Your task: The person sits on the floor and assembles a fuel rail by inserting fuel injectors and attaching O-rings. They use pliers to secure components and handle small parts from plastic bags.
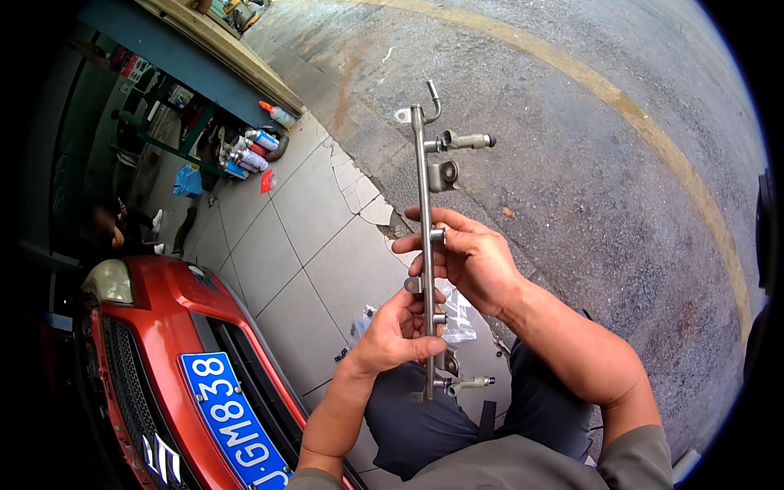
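Two hands hold one long metal rail [425,188] upright in front of the person. Lower down, the left hand [398,331] is closed around it, thumb pressed across the bar. Just above, the right hand [465,257] wraps its curled fingers round the middle. Small nozzles [467,140] stick out to the right above and below both hands. Left of the left hand sits a red car [175,359] on pale paving tiles [302,237].

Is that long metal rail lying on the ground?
No, both the left hand and the right hand grip the metal rail upright in the air above the paving.
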The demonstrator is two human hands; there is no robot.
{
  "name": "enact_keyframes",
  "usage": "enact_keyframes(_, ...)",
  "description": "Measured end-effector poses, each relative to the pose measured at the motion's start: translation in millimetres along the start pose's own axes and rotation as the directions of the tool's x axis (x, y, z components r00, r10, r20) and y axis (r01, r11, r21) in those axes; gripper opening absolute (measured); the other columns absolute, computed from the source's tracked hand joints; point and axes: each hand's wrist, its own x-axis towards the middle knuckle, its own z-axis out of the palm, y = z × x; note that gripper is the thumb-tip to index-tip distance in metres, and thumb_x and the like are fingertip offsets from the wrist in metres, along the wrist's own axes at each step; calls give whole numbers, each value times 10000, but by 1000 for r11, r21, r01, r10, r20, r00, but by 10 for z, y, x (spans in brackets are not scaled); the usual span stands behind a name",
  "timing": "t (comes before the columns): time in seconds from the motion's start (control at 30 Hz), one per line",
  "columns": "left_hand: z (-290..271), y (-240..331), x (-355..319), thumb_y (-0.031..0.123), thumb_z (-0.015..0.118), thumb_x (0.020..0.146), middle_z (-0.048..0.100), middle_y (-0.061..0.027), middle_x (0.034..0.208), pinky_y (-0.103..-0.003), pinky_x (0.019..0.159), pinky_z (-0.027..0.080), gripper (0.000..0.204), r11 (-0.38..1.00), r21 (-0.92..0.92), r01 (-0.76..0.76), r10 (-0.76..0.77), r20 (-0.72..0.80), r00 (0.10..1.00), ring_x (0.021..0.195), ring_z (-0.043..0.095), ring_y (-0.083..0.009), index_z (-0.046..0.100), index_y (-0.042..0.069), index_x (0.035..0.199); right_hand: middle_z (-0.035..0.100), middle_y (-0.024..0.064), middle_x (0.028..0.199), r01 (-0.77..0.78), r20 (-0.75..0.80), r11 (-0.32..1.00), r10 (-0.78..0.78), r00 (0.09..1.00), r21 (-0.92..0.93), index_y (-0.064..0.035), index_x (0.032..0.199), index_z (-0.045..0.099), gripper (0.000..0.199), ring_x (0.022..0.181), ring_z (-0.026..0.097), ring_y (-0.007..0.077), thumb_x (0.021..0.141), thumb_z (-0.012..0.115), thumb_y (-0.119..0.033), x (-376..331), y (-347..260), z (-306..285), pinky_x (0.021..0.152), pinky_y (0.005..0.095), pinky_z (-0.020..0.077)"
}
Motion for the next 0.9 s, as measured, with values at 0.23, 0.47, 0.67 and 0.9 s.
enact_keyframes(0.23, -1, -32, 16, 307, 882, 768, 589, -53, 994, -271, 753, 526, 764, 996, 73, -56, 58, -21, 998, 914, 614, -141, 453, -14, 1313, 683, 192, 1123, 1, -18, 1000, -1, 1000, -29, 9, 1385, 482, 366, 867, 681, 211, 1062, 357, -112, 29, 16, -33, 781, 326, 588)
enact_keyframes(0.47, -70, -180, 118, 571, 503, 1002, 550, -58, 870, -282, 652, 516, 664, 952, 192, -240, 250, -27, 968, 738, 555, -115, 442, -36, 1265, 683, 172, 1143, 45, 17, 959, -42, 999, -281, 14, 1435, 438, 404, 906, 665, 186, 1061, 414, -135, 80, 47, -43, 812, 317, 554)
enact_keyframes(0.67, -9, -188, 147, 446, 409, 1078, 512, -49, 822, -290, 603, 524, 488, 950, 237, -205, 246, -158, 956, 653, 522, -107, 444, -22, 1212, 641, 174, 1229, 413, -131, 715, -571, 810, -564, 53, 1496, 337, 600, 949, 647, 184, 1043, 517, -298, 66, -235, -170, 852, 325, 531)
enact_keyframes(0.9, 79, -189, 196, 412, 409, 1085, 511, -41, 813, -280, 569, 515, 451, 934, 312, -176, 220, -115, 969, 635, 517, -100, 449, -21, 1203, 620, 178, 1233, 539, -34, 578, -700, 713, -613, -9, 1474, 397, 543, 989, 633, 174, 1053, 539, -321, 234, -450, -303, 786, 301, 540)
